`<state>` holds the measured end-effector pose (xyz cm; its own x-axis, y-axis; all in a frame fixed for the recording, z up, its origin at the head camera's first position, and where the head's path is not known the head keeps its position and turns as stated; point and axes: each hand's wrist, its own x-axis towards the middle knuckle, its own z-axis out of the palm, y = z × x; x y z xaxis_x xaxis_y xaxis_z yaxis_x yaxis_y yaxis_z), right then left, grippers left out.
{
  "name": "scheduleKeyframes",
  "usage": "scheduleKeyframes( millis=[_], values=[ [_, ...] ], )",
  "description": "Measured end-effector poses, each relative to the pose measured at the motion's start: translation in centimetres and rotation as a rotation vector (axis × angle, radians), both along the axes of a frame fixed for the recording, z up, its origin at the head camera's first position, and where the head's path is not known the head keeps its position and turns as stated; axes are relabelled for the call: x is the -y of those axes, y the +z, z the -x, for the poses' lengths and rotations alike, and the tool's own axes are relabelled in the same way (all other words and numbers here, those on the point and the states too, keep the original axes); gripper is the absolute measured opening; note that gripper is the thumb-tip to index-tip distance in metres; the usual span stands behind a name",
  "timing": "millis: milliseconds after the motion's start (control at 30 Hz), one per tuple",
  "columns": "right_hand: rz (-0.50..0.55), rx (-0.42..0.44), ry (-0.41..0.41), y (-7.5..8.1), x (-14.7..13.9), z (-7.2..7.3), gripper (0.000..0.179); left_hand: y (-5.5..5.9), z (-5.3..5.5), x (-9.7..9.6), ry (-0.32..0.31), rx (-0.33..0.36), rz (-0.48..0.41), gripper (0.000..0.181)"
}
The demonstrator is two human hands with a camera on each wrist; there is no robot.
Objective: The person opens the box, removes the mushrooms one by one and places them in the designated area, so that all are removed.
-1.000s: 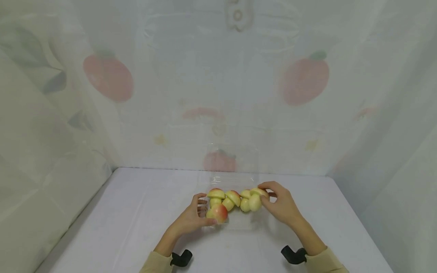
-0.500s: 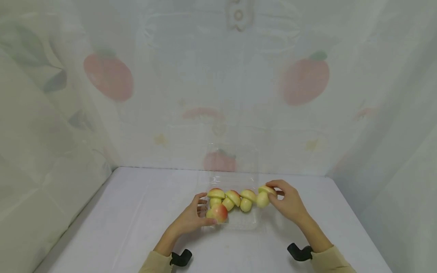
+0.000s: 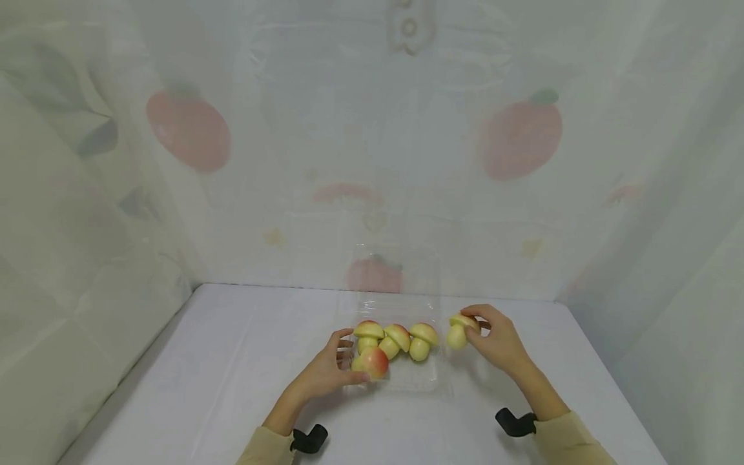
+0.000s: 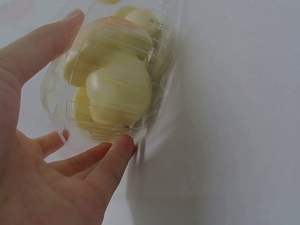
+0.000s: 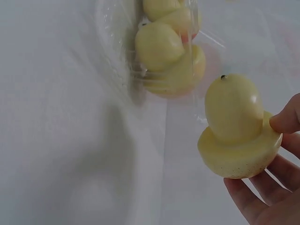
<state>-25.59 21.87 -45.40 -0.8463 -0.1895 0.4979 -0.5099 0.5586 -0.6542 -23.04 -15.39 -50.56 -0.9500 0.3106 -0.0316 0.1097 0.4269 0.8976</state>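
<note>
Yellow mushroom figure (image 3: 457,336) in its grip, a person's right hand (image 3: 498,342) holds the piece by the cap, thumb on one side and fingers on the other, just beyond the right edge of a clear plastic clamshell box (image 3: 409,383). The figure's rounded stem points towards the near edge of the white surface (image 3: 232,381); a small dark spot marks the stem's end. The left hand (image 3: 325,371) grips the box by its left end, fingers curled about the wall and thumb at the near left corner. Four similar figures sit inside: a left mushroom (image 3: 368,331), a tilted middle mushroom (image 3: 398,338) and a right mushroom (image 3: 422,334) in a row across the far half, with a front mushroom (image 3: 374,363), its red-flushed cap showing, by the near left corner. The transparent lid (image 3: 421,274) stands open at the box's far edge. Beige sleeves (image 3: 267,449) and black wrist mounts (image 3: 310,439) show on both arms; a pale curtain (image 3: 436,129) printed with red fruit (image 3: 522,139) hangs past the surface's far edge.
</note>
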Motion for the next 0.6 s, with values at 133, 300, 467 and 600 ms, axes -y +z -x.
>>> scheduleKeyframes(
  millis=[133,300,467,600],
  values=[
    [0.002,0.009,0.000,-0.2,-0.2,0.5,0.030,-0.1,0.0,0.0,-0.001,-0.005,0.004,0.104],
    [0.012,0.032,0.000,-0.6,-0.4,0.9,0.031,-0.2,0.0,0.1,0.003,0.000,0.002,0.105],
    [0.022,0.068,-0.013,-1.5,-0.7,1.5,0.030,-0.1,-0.1,0.1,0.006,0.009,-0.008,0.104],
    [0.044,0.106,-0.019,-2.5,-1.0,2.1,0.030,0.0,-0.2,0.0,0.008,0.004,-0.004,0.104]
  ],
)
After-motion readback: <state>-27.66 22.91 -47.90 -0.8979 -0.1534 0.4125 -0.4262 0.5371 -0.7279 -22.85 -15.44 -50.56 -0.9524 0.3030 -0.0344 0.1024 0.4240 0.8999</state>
